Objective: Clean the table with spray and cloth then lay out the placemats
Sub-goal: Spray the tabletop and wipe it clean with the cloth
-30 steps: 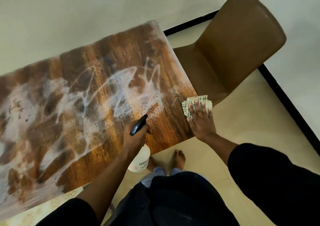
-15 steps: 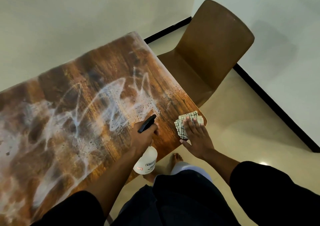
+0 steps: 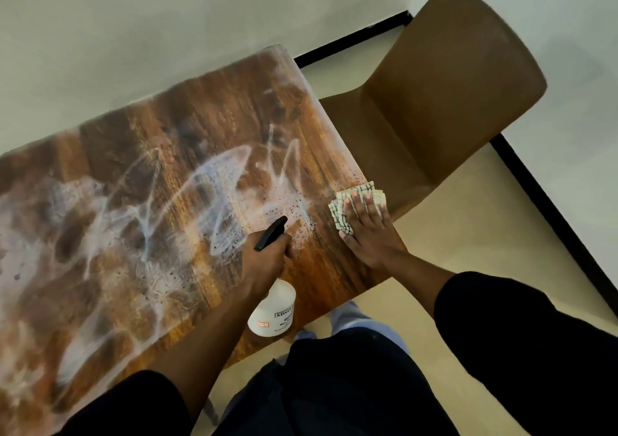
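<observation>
We spray and wipe the table (image 3: 207, 107).
Our left hand (image 3: 267, 261) grips the bottle (image 3: 276, 312); our right hand (image 3: 371, 235), fingers flat, presses the cloth (image 3: 341, 214) at the table's corner.

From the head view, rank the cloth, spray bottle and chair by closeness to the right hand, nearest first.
1. Cloth: directly under the right hand, at the table's right edge.
2. Spray bottle: to its left, held by the left hand.
3. Chair: beyond the table's end, farthest.

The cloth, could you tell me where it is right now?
The cloth lies at the table's right-hand corner in the head view, pressed flat under the right hand, beside the brown chair.
</observation>
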Demonstrator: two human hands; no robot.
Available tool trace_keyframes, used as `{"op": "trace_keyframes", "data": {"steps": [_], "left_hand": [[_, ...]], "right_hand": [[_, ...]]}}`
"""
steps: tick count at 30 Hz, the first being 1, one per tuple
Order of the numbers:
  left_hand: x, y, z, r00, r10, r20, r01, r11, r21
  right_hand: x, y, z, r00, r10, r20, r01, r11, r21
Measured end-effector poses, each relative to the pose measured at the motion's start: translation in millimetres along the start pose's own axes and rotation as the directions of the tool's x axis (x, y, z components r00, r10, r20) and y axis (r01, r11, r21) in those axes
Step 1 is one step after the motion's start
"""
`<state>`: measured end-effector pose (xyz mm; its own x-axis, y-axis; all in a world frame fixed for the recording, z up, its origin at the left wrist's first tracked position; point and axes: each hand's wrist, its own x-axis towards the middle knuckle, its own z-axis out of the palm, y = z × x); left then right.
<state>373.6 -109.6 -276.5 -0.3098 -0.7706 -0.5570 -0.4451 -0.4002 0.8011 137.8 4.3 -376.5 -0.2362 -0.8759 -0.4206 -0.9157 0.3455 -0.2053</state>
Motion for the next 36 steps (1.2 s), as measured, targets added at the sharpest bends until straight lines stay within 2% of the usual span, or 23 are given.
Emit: {"op": "trace_keyframes", "data": {"steps": [9, 15, 21, 27, 32, 36], "left_hand": [[26.3, 16.9, -1.1, 0.969, -0.088, -0.231, 0.094, 0.995, 0.017], [20.0, 13.8, -11.0, 0.984, -0.102, -0.145, 0.115, 0.989, 0.088], [8.5, 4.9, -5.8, 0.966, -0.119, -0.229, 0.181, 0.945, 0.272], [6.7, -5.2, -19.8, 0.954, -0.237, -0.186, 0.271, 0.943, 0.192], [1.7, -6.4, -30.3, 0.951, -0.234, -0.202, 0.283, 0.923, 0.260], [-3.6, -11.1, -37.8, 0.949, -0.264, -0.174, 0.295, 0.937, 0.185]], "right_hand": [[84.3, 9.4, -38.0, 0.998, -0.063, -0.008, 0.063, 0.998, -0.014], [63.0, 5.7, -23.2, 0.992, -0.063, -0.114, 0.059, 0.997, -0.044], [27.3, 6.2, -4.7, 0.991, -0.092, -0.097, 0.085, 0.993, -0.078], [20.4, 5.9, -7.5, 0.995, -0.084, -0.062, 0.081, 0.995, -0.051], [55.6, 9.3, -24.8, 0.996, 0.034, -0.082, -0.032, 0.999, 0.023], [49.4, -9.6, -18.8, 0.997, 0.040, -0.072, -0.042, 0.999, -0.025]]}}
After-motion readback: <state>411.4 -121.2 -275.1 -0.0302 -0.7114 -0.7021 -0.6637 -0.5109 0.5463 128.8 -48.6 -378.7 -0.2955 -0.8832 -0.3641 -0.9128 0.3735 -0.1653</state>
